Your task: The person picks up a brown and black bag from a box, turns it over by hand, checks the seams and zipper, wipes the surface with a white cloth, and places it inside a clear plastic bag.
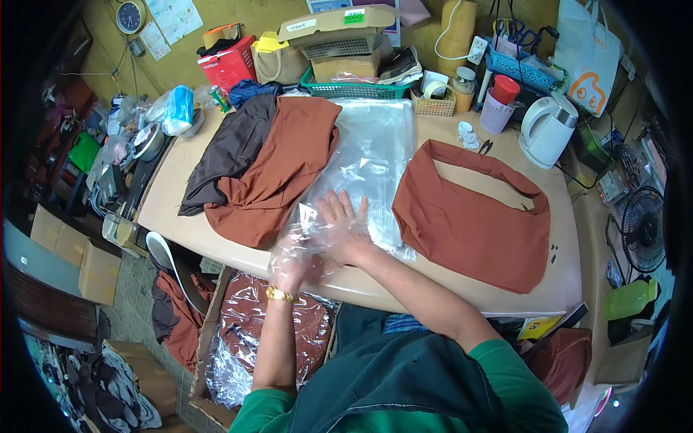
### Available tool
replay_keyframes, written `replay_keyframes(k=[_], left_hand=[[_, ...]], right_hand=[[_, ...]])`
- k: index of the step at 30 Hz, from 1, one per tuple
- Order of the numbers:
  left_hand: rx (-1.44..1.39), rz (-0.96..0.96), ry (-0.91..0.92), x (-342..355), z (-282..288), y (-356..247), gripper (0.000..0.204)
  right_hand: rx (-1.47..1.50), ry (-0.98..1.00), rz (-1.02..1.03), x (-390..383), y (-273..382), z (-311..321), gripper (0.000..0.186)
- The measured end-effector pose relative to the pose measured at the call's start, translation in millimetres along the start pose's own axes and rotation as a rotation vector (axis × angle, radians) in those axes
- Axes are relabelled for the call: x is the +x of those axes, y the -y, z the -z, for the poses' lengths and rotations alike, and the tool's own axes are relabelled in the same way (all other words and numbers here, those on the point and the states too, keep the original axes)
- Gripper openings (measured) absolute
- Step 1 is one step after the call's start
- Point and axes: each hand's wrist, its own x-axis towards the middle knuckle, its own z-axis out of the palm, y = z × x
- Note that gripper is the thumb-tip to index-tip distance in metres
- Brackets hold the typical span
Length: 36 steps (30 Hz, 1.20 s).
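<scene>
Down at the near edge of the table (462, 299), both hands work a clear plastic bag (364, 169) that lies stretched along the middle of the tabletop. The left hand (290, 268), a gold bracelet (280, 294) at its wrist, sits inside the bag's near end, wrapped in film, so its grip cannot be told. The right hand (345, 227) lies flat with fingers spread on top of the plastic. A rust-brown cloth bag (473, 227) lies just right of it; folded rust and dark brown fabric (263, 162) is heaped to the left.
</scene>
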Motion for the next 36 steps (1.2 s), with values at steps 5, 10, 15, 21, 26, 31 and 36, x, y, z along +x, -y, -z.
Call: replay_keyframes(k=[5, 10, 15, 21, 26, 31, 36], left_hand=[[0.490, -0.331, -0.116, -36, -14, -41, 0.030], [-0.110, 0.106, -0.285, -17, -29, -29, 0.040], [-0.182, 0.238, -0.093, -21, -36, -10, 0.083], [0.198, -0.045, -0.293, -57, -31, -30, 0.039], [-0.114, 0.051, -0.154, -103, 29, -82, 0.059], [-0.780, -0.032, -0.485, -163, 105, -69, 0.064], [-0.715, -0.128, -1.129, -252, 190, -99, 0.060]], right_hand=[[-0.068, 0.083, -0.097, 29, -12, 11, 0.083], [-0.069, 0.105, 0.100, 10, 3, 16, 0.068], [-0.033, 0.236, 0.103, -32, 26, 25, 0.054], [-0.210, 0.601, 0.023, -4, 32, 59, 0.063], [-0.215, 0.528, 0.049, 2, 11, 55, 0.063], [-0.089, 0.539, 0.099, 8, 12, 58, 0.057], [-0.042, 0.575, 0.119, 8, 12, 60, 0.054]])
